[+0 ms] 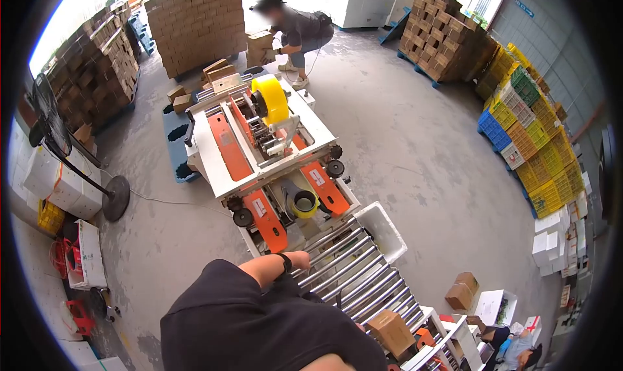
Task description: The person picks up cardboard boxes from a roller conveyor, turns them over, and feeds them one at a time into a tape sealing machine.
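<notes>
My left hand (300, 260), with a dark band at the wrist, is at the near left edge of the roller conveyor (354, 267). Its fingers look curled in, and whatever they may hold is hidden. Of my right hand, only a sliver of skin (361, 327) seems to show beside a brown carton (390, 333) on the rollers; my dark shirt covers the rest. Beyond the conveyor stands a carton sealing machine (266, 170) with orange plates and a big yellow tape roll (270, 100). A grey and yellow round holder (303, 203) sits in its middle.
Across the machine, a person (298, 30) bends over a carton (259, 47). A white foam box (383, 231) adjoins the conveyor. A fan (115, 197) stands left, with its cable on the floor. Stacked cartons (195, 27) and yellow crates (548, 199) line the sides. Another person (516, 346) is lower right.
</notes>
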`<state>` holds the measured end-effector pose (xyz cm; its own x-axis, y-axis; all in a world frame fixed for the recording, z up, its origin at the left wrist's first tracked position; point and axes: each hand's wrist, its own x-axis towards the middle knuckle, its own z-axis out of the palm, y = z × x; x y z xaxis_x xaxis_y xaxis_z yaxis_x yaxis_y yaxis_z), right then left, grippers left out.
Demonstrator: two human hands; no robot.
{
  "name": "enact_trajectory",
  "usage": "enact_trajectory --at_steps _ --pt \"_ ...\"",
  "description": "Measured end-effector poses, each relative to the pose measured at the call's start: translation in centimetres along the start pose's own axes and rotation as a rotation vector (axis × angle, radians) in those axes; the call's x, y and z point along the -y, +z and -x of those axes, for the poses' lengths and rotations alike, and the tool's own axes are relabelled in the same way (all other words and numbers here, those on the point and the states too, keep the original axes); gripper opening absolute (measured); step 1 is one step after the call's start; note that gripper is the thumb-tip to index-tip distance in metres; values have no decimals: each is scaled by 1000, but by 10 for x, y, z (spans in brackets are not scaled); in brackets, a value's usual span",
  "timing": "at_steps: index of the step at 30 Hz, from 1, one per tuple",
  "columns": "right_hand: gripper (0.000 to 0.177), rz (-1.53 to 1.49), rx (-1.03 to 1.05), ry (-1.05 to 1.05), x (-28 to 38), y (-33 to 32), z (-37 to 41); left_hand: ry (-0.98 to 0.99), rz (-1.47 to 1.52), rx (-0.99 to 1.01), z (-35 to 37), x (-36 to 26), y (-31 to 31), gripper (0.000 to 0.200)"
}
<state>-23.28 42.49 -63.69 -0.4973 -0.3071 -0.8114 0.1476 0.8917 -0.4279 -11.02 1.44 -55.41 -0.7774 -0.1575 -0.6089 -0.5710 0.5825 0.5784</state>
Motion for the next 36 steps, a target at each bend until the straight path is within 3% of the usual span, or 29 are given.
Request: enact_trajectory --at_steps 1,4,5,9,15,20,25,36 --pt "41 131 -126 -25 20 -9 12 18 -46 29 -6 -4 4 29" --pt "41 147 -165 -46 46 -31 20 -122 -93 292 0 -27 -5 29" --pt "41 186 -215 -78 59 -34 35 -210 26 332 -7 -20 2 30" --pt "42 200 -210 -104 0 -24 -14 -149 -199 183 7 -18 -16 32" --pt "43 65 -188 1 -14 -24 -1 -396 -14 247 31 -16 -29 37" --pt "44 20 -158 -47 -26 -18 -16 -405 -19 253 30 -18 -31 37" --pt "45 -17 -59 9 6 -30 2 -329 -31 232 13 -18 -24 34" --pt "42 10 -80 31 29 -33 15 -345 -40 226 17 -14 -26 35"
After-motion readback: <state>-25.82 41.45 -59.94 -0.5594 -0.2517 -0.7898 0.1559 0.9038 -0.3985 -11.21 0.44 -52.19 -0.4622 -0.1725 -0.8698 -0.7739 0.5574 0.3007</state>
